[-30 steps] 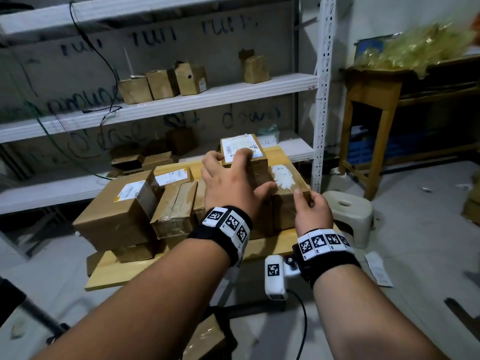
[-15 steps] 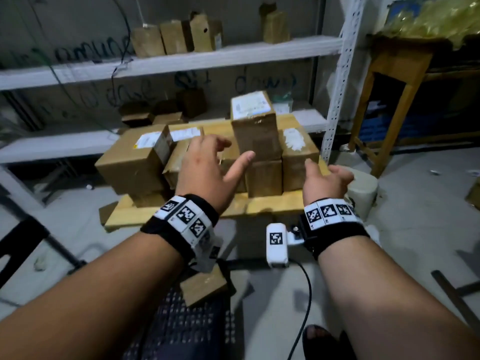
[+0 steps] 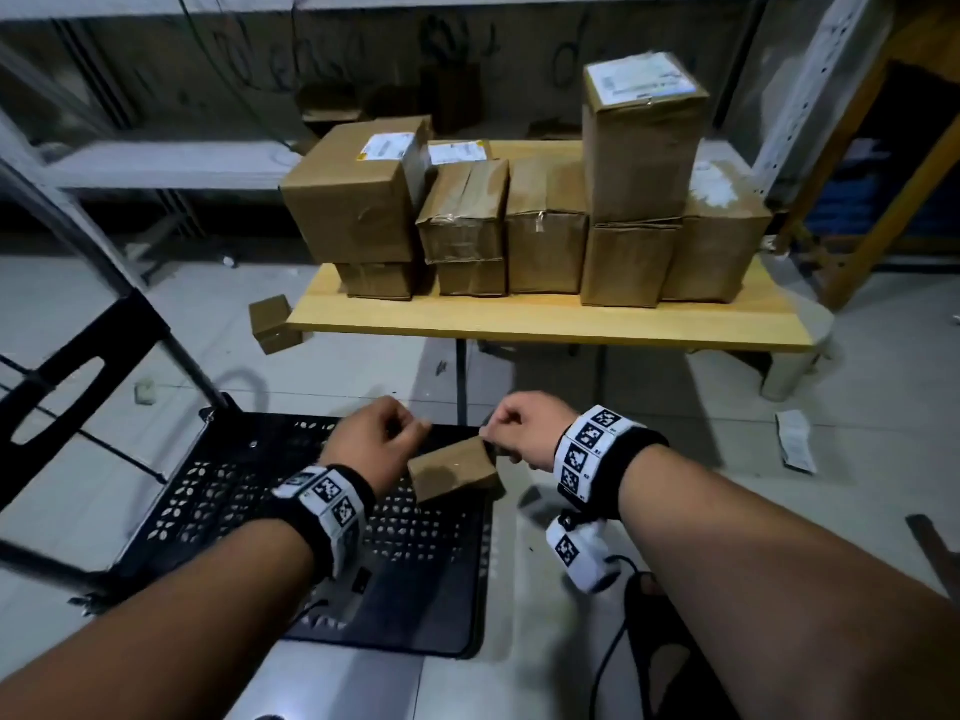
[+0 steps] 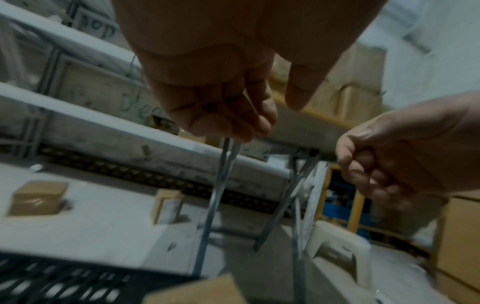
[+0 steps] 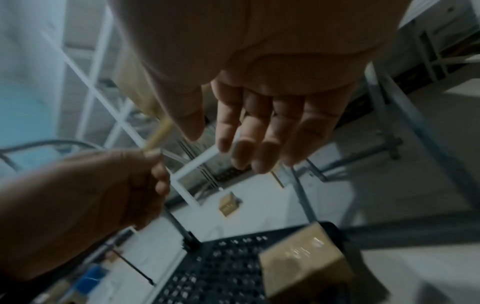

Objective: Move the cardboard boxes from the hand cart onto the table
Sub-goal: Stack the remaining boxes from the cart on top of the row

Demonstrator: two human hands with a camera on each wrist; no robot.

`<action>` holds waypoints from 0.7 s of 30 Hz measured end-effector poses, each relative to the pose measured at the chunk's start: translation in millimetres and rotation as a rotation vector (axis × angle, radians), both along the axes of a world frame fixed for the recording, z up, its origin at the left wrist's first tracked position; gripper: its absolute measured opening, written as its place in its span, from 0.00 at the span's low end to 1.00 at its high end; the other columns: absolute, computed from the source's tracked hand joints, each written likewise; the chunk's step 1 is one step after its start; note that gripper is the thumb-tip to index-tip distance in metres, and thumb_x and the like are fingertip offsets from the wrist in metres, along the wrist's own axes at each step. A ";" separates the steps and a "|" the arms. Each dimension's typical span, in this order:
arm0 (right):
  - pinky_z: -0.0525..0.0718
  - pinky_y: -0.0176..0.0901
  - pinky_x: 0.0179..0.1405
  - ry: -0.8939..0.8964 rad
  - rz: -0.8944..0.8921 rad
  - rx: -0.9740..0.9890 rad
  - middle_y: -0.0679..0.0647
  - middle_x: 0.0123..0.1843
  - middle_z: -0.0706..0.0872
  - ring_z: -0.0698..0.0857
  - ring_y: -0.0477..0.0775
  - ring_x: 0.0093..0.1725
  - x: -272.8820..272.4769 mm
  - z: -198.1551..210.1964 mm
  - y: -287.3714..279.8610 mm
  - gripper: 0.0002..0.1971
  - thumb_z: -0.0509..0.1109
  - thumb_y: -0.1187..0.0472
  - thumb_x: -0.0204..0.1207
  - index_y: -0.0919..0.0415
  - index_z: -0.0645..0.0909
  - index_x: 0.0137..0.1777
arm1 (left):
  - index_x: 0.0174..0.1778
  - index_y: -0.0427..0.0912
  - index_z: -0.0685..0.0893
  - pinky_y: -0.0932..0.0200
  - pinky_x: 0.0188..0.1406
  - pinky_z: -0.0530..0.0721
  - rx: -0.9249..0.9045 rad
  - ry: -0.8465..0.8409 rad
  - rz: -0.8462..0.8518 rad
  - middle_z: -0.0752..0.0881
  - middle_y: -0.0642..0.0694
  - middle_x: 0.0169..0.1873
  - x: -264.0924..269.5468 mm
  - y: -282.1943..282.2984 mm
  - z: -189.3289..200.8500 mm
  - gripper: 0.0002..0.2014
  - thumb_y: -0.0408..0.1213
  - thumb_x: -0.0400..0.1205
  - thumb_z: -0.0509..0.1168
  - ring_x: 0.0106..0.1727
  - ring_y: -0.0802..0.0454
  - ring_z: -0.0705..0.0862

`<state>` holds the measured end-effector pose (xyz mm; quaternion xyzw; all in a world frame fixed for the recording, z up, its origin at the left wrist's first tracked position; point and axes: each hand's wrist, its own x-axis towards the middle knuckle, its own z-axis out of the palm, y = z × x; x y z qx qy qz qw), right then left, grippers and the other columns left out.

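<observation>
Both hands hover loosely curled and empty above the black cart (image 3: 291, 511), left hand (image 3: 371, 444) and right hand (image 3: 519, 433) flanking one small box (image 3: 452, 467) on its deck. Stacked boxes (image 3: 524, 210) crowd the tabletop (image 3: 545, 324). Only the left wrist view shows two boxes (image 4: 39, 197) on the floor.

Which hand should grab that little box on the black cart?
Probably the right hand. Its fingers hang loose and empty right over the small box on the cart. The left hand is empty too, but sits beside the box's left end.
</observation>
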<state>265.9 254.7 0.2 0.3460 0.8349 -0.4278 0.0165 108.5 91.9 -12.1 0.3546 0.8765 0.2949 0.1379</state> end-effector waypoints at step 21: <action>0.85 0.49 0.49 -0.328 -0.293 -0.055 0.56 0.53 0.88 0.87 0.57 0.49 -26.1 -104.6 74.4 0.24 0.69 0.44 0.85 0.60 0.78 0.73 | 0.92 0.47 0.49 0.33 0.84 0.70 -0.671 0.088 -0.178 0.63 0.42 0.88 -48.0 58.7 -213.7 0.54 0.51 0.78 0.77 0.87 0.37 0.64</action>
